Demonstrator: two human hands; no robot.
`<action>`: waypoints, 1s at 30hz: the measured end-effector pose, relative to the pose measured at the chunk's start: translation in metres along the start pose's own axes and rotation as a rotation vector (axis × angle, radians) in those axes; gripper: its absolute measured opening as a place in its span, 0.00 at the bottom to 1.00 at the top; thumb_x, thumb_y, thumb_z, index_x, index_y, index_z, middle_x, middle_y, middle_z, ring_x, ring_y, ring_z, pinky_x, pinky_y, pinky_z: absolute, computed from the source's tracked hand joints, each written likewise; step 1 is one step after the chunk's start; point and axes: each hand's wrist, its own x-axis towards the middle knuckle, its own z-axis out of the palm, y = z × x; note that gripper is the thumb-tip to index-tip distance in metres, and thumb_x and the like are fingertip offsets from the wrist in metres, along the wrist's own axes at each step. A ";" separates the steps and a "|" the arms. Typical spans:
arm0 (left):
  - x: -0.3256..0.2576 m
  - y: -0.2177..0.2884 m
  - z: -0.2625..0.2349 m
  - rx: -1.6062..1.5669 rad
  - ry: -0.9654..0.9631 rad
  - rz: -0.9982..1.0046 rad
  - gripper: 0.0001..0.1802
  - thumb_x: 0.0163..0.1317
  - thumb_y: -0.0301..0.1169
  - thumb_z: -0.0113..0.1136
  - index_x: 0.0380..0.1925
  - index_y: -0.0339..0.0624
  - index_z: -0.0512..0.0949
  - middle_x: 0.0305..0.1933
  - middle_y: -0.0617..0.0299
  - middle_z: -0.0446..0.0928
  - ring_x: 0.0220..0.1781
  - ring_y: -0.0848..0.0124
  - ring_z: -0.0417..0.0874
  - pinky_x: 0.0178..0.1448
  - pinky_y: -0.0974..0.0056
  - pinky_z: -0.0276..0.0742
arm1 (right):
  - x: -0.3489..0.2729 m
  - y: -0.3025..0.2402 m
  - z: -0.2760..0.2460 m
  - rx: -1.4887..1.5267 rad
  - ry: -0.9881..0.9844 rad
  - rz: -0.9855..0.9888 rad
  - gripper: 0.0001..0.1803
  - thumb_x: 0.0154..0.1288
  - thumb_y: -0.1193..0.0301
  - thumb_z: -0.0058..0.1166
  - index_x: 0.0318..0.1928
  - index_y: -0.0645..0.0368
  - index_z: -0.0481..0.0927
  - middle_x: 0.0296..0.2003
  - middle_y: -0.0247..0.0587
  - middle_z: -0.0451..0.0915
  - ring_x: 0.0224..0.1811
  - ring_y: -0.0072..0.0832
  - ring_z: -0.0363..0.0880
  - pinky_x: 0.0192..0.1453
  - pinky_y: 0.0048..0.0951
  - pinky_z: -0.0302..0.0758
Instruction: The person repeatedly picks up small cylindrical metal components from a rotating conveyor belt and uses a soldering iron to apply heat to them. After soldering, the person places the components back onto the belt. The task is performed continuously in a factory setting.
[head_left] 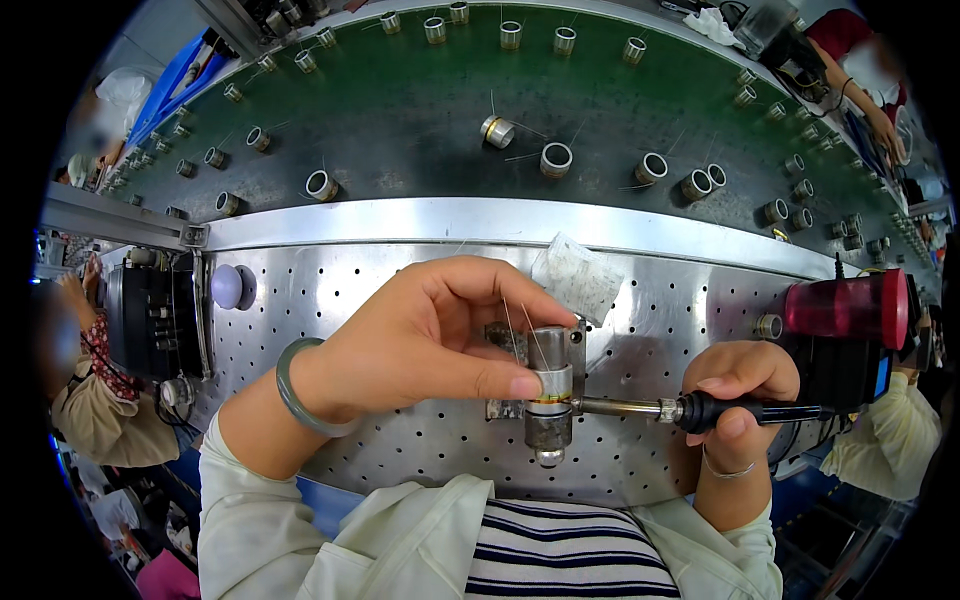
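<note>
My left hand point(410, 335) curls around a small silver metal ring point(555, 380) with a yellowish band, its thumb pressed against the ring's side. Two thin wires rise from near the ring. It sits around an upright dark metal post point(547, 432) with a rounded bright lower end. In my right hand point(738, 385) is a soldering iron point(640, 408), gripped by its black handle. The iron's metal shaft points left, and its tip meets or nearly meets the banded part of the ring; contact cannot be made out exactly. My left fingers hide part of the bracket behind.
A perforated metal worktop point(400, 460) lies beneath my hands. Beyond its raised edge, a green belt point(400, 110) carries many similar rings. A purple ball-shaped knob point(227, 286) stands left, a pinkish-red cylinder point(845, 308) right. A stained white pad point(580, 275) lies behind the post. Other people sit at both sides.
</note>
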 end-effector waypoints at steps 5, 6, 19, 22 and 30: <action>0.002 -0.005 0.002 0.007 -0.014 0.148 0.18 0.43 0.15 0.68 0.37 0.37 0.80 0.50 0.52 0.73 0.50 0.67 0.76 0.53 0.68 0.76 | 0.002 0.001 0.000 -0.017 -0.009 -0.007 0.12 0.51 0.76 0.64 0.32 0.70 0.76 0.20 0.43 0.77 0.14 0.25 0.75 0.19 0.21 0.71; 0.002 -0.005 0.002 0.018 -0.017 0.156 0.16 0.43 0.15 0.69 0.35 0.37 0.81 0.50 0.52 0.73 0.50 0.68 0.76 0.53 0.67 0.75 | 0.002 0.001 0.000 -0.023 -0.013 -0.012 0.12 0.51 0.76 0.65 0.32 0.70 0.76 0.20 0.42 0.77 0.14 0.25 0.74 0.19 0.21 0.71; 0.007 -0.013 0.003 0.092 -0.081 0.248 0.09 0.43 0.16 0.70 0.24 0.40 0.81 0.49 0.48 0.72 0.49 0.63 0.76 0.57 0.59 0.73 | 0.001 0.002 -0.009 -0.047 -0.095 -0.066 0.13 0.50 0.78 0.64 0.34 0.71 0.76 0.19 0.43 0.77 0.15 0.26 0.75 0.19 0.22 0.70; 0.006 -0.013 0.002 0.110 -0.086 0.244 0.09 0.42 0.16 0.69 0.23 0.40 0.82 0.49 0.48 0.72 0.49 0.63 0.76 0.57 0.58 0.73 | 0.000 0.000 -0.013 -0.049 -0.147 -0.069 0.14 0.50 0.79 0.64 0.36 0.73 0.76 0.20 0.44 0.77 0.16 0.27 0.75 0.20 0.22 0.69; 0.007 -0.014 0.003 0.121 -0.091 0.235 0.09 0.41 0.17 0.70 0.23 0.41 0.82 0.49 0.48 0.72 0.48 0.63 0.77 0.56 0.60 0.73 | 0.001 0.001 -0.017 -0.050 -0.157 -0.086 0.16 0.49 0.79 0.65 0.38 0.73 0.76 0.20 0.45 0.77 0.15 0.27 0.74 0.19 0.22 0.68</action>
